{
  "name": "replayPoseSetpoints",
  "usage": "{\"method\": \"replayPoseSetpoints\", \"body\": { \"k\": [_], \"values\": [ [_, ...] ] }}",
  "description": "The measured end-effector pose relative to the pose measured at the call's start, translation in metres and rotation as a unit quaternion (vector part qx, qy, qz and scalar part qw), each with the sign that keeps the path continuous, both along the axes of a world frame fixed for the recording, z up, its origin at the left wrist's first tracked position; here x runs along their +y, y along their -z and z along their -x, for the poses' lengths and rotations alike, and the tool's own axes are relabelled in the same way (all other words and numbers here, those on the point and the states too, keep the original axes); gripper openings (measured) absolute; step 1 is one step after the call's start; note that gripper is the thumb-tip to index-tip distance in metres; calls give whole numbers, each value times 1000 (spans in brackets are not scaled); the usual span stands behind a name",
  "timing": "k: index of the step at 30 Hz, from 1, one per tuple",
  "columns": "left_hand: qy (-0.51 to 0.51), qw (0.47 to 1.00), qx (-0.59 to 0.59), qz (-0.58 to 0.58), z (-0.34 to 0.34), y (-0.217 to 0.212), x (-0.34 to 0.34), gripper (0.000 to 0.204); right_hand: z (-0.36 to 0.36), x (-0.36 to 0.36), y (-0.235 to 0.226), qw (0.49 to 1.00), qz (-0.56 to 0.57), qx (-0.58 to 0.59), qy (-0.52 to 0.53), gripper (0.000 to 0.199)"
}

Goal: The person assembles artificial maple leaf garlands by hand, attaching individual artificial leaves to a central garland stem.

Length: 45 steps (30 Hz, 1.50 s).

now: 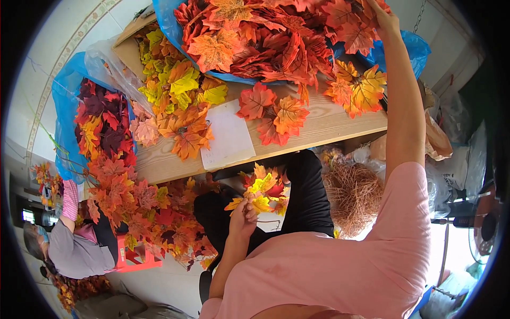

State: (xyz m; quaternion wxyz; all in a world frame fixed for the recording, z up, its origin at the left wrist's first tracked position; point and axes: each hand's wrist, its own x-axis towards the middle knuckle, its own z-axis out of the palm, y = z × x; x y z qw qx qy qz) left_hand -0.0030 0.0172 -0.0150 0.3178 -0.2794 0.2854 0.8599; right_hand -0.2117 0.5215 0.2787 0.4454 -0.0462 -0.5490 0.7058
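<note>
1. Head view looks down on a wooden worktop point(324, 125) strewn with artificial maple leaves.
2. The left hand point(241, 215) sits low over the lap, its grip closed around the stems of a small bunch of yellow and red leaves point(261, 192).
3. The right hand point(385, 18) reaches up to the far edge of the worktop, into a big heap of red and orange leaves point(265, 37) lying in a blue plastic bag point(411, 48); the leaves hide its fingers, so whether that grip is open or closed cannot be told.
4. Between the two hands lie a white sheet of paper point(228, 135), a loose red-orange cluster point(273, 114) and a yellow-orange cluster point(361, 87).
5. To the left, a cardboard box point(130, 45) holds yellow leaves, and a second blue bag point(66, 101) holds dark red ones.
6. Below the worktop's edge sit a pile of tan twigs point(353, 194) and a red stool point(135, 258).
7. Another person point(74, 250) sits at lower left.
</note>
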Motion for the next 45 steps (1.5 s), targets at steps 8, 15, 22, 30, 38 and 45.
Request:
{"method": "replayPoseSetpoints", "body": {
  "k": [8,15,22,30,38,45],
  "values": [
    [-1,1000,-4,15,-2,0,0,13,-13,57,22,992,-15,-38,-121,37],
    [4,1000,12,-13,-4,-7,0,10,-61,3,36,952,29,-205,-225,40],
    [1,1000,4,-14,-7,-2,-1,10,-94,-79,87,937,0,-241,-251,36],
    [-15,1000,-21,-4,-8,-2,-8,12,-124,-143,131,877,107,-355,-306,32],
    [5,1000,-8,-25,-6,0,-4,10,-78,-160,165,889,91,-355,-273,24],
    [7,999,8,-40,-7,5,-9,9,-24,-187,174,923,101,-331,-168,12]
  ]
}}
